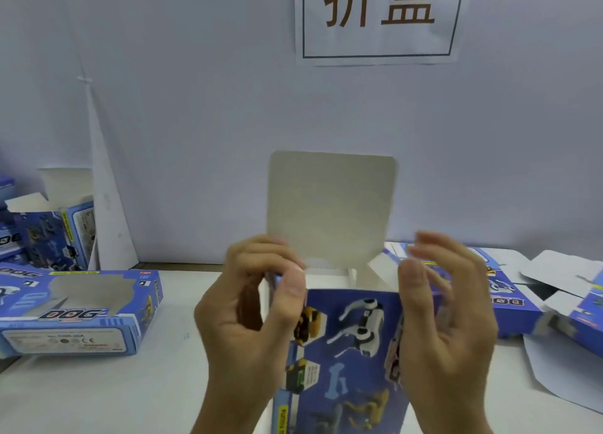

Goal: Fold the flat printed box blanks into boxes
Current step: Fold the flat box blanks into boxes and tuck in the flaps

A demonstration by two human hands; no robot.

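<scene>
Half-formed blue printed box (pixel 349 352) held up centre-near, over the white worktop (pixel 98 394). Printed face toward camera: white robot dog, yellow-black block, bone graphics. Top end open, plain grey-white lid flap (pixel 329 205) standing upright at the far side, inside of box white. A small side flap angles out at the top right of the opening.

Left hand (pixel 251 319) on the box's left edge: thumb lies down across the top left corner of the printed face, fingers curled round the left side wall, gripping it. Right hand (pixel 447 322) at the box's right edge: thumb pressed on the top right corner, palm against the right side; fingers are raised and loosely spread, slightly blurred, not wrapped round the box. Whether the fingers touch anything behind, cannot tell.

Left side of worktop: a finished closed box (pixel 78 313) lying flat, "DOG" lettering and a cut-out window on top, near left edge. Behind it, far left, an upright box (pixel 55 238) with its top flaps open, plus more blue boxes cut off by the frame edge.

Right side: another blue box (pixel 512 300) lying behind the right hand, partly hidden. Further right, unfolded flat blanks (pixel 567 303) with white insides showing, overlapping, reaching the frame's right edge.

Far side: white wall panel with a paper sign (pixel 378 16) carrying two large dark characters in a thin frame. A narrow white triangular piece (pixel 107 205) leans on the wall at left.
</scene>
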